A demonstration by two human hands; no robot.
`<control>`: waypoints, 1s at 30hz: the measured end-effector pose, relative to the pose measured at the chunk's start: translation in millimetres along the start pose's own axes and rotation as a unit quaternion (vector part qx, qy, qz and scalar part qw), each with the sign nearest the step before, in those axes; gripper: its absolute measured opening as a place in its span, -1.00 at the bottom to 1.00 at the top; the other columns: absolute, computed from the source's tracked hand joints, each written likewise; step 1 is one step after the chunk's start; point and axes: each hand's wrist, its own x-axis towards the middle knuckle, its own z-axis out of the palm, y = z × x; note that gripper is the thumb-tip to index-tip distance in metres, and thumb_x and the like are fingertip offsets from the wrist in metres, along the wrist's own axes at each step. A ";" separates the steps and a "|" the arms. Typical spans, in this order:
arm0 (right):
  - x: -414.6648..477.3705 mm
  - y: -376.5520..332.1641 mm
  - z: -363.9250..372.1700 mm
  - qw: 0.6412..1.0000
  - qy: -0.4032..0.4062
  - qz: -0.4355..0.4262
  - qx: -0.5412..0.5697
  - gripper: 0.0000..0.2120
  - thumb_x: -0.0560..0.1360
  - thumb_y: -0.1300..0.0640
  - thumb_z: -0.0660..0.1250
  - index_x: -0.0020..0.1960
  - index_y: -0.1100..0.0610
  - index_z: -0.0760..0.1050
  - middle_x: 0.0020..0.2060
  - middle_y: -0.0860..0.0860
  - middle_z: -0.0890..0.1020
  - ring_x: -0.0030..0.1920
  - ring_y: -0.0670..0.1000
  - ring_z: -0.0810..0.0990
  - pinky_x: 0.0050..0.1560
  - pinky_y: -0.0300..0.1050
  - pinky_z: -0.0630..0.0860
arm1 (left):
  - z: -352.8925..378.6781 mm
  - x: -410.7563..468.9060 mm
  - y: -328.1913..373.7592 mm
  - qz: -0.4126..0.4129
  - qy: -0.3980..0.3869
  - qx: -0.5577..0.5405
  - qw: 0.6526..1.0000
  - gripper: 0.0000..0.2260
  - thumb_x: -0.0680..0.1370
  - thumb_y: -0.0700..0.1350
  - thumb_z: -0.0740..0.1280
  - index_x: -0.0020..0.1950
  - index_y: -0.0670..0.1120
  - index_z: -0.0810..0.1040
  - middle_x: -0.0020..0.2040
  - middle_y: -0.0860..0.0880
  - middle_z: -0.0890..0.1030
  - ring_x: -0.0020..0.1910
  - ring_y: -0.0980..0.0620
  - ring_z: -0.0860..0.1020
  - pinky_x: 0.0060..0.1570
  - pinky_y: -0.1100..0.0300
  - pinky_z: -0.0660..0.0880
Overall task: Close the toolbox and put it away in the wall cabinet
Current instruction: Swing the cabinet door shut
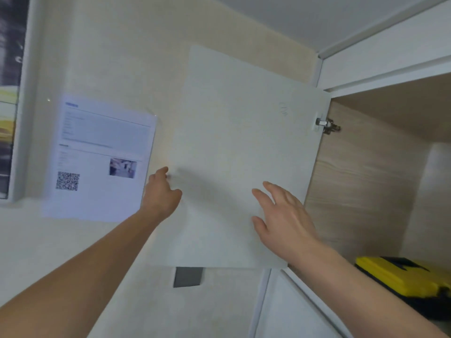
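Observation:
The yellow and black toolbox lies closed on the floor of the wall cabinet, at the lower right. The white cabinet door stands swung wide open to the left, nearly flat against the wall. My left hand grips the door's left free edge, fingers curled behind it. My right hand hovers in front of the door's face, fingers spread, holding nothing; whether it touches the door I cannot tell.
A printed sheet with a QR code hangs on the wall left of the door. A metal hinge joins door and cabinet. A grey square sits on the wall below the door. A white frame runs along the far left.

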 end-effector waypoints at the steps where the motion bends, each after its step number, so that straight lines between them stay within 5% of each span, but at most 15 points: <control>1: -1.0 0.4 -0.8 1.000 -0.009 0.006 -0.005 -0.45 0.53 -0.01 0.22 0.48 0.09 0.23 0.49 0.15 0.23 0.45 0.14 0.22 0.41 0.02 0.14 | 3.9 8.6 0.5 -0.003 -0.006 -0.001 1.000 -0.32 0.39 -0.22 0.36 0.48 -0.13 0.20 0.37 -0.21 0.37 0.29 -0.23 0.42 0.28 -0.13 0.39; 7: -11.1 2.8 -18.0 0.998 -0.037 0.035 -0.029 -0.44 0.52 -0.03 0.22 0.48 0.07 0.21 0.50 0.13 0.22 0.45 0.14 0.20 0.42 0.01 0.14 | 9.1 39.3 1.3 -0.113 0.038 -0.024 0.993 -0.33 0.37 -0.16 0.39 0.43 -0.18 0.21 0.37 -0.29 0.27 0.28 -0.35 0.36 0.17 -0.10 0.39; 19: -22.1 -7.5 -54.1 0.999 -0.017 0.049 -0.013 -0.45 0.55 -0.08 0.16 0.50 0.00 0.15 0.52 0.03 0.18 0.46 0.07 0.18 0.39 -0.03 0.15 | -20.4 2.4 5.5 -0.070 -0.042 -0.138 0.987 -0.39 0.30 -0.31 0.43 0.34 -0.15 0.42 0.24 -0.25 0.44 0.11 -0.24 0.52 0.06 -0.11 0.56; 23: -20.5 -27.3 -75.8 1.000 0.022 0.013 0.002 -0.47 0.55 -0.05 0.18 0.48 0.03 0.20 0.50 0.06 0.22 0.46 0.09 0.19 0.39 0.01 0.16 | -32.8 -49.2 14.8 0.030 -0.049 -0.149 0.987 -0.54 0.33 -0.38 0.36 0.18 -0.05 0.46 0.16 -0.19 0.44 -0.15 0.00 0.51 -0.27 0.17 0.49; 27: -24.0 -41.7 -103.6 0.993 0.090 -0.071 -0.010 -0.49 0.55 0.01 0.21 0.47 0.10 0.26 0.48 0.12 0.28 0.46 0.15 0.23 0.41 0.06 0.15 | -34.3 -118.9 32.8 0.204 -0.099 -0.140 0.964 -0.51 0.40 -0.23 0.40 0.14 0.26 0.36 0.14 0.18 0.33 0.03 0.15 0.48 -0.12 0.30 0.53; 30: -30.3 -39.4 -126.7 0.979 0.136 -0.142 -0.051 -0.51 0.54 0.03 0.21 0.45 0.11 0.30 0.47 0.13 0.32 0.47 0.17 0.23 0.42 0.12 0.14 | -20.8 -162.9 54.5 0.386 -0.118 -0.079 0.912 -0.50 0.46 0.00 0.39 0.37 0.13 0.35 0.30 0.12 0.28 0.27 0.19 0.38 0.11 0.35 0.44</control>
